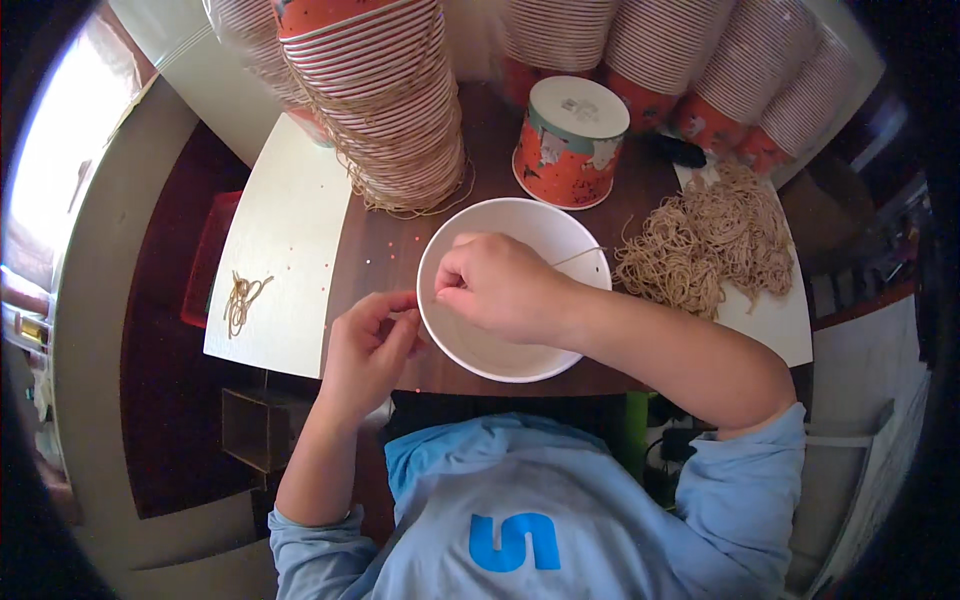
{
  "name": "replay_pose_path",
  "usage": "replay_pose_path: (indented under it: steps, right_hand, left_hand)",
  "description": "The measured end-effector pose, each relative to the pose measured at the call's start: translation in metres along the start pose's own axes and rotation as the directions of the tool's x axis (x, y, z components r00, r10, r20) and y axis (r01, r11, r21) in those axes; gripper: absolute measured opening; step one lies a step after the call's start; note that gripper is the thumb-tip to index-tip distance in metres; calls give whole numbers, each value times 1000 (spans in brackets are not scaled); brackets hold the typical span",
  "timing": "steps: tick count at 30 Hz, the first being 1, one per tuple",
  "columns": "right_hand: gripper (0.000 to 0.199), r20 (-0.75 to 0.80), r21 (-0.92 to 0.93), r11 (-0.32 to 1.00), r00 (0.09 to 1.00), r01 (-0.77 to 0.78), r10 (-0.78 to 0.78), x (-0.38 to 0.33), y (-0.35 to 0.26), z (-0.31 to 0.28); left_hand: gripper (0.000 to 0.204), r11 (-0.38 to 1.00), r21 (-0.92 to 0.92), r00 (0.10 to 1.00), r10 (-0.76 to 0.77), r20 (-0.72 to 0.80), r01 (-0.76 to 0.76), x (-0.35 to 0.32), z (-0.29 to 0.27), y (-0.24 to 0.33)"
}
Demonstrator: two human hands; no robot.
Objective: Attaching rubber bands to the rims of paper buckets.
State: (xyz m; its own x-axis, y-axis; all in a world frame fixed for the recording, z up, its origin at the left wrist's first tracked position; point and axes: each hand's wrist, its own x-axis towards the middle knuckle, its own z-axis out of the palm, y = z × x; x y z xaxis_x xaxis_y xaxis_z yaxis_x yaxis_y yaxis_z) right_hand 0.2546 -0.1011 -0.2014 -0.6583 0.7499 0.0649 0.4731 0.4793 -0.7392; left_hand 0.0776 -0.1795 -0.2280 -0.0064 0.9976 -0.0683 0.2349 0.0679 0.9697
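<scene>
A paper bucket [500,368], white inside, stands mouth up on the table in front of me. My right hand [500,285] is over its mouth, fingers closed in a pinch near the left inner wall. A thin tan cord [580,256] runs from the bucket's right rim toward this hand and vanishes behind it. A small dark spot, perhaps a hole, shows on the right wall. Outside the left rim, my left hand [372,345] has its thumb and fingers drawn together, with the index fingertip at the bucket; what they pinch is too small to tell.
A tall stack of nested red-and-white buckets [400,120], draped with cords, stands at the back left. One upturned red bucket [568,165] is behind mine. Loose cords [705,240] are heaped at right; a few cord pieces [243,300] lie at left. More stacks [665,50] line the back.
</scene>
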Motion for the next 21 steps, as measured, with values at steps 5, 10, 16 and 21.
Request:
replay_pose_path:
  steps: [5,10,16,21]
  right_hand:
    - [13,22,7,999,999,-35,35,2,-1,0]
    - [12,30,16,999,999,-45,44,4,0,2]
    - [11,48,82,995,997,-61,57,6,-1,6]
    - [11,103,91,995,994,-45,36,3,-2,1]
  left_hand:
    - [17,999,43,999,27,-23,-26,0,-1,4]
    - [18,997,67,998,43,-35,-41,0,0,4]
    - [17,945,255,977,213,-10,-203,3,-1,6]
    - [15,887,428,981,193,6,-177,0,5,17]
